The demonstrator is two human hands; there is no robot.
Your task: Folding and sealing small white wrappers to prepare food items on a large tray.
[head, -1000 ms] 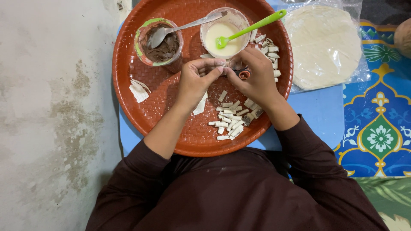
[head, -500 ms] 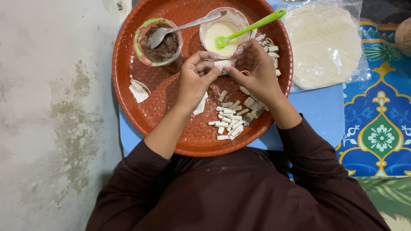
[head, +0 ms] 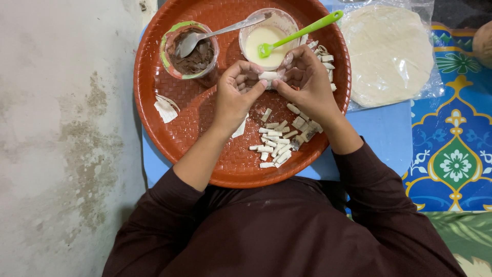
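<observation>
Together, your left hand and right hand pinch a small white dough roll over the red tray. Just beyond sits the bowl of pale batter; more rolls lie nearer you.

Over the last second both hands have shifted away from the person's body, toward the clear plastic cup of pale cream batter. The left hand and right hand, earlier lower and nearer the heap of cut dough pieces, now meet just below that cup. The small white rolled piece of dough pinched between the fingertips now lies level, almost touching the cup's near rim.
</observation>
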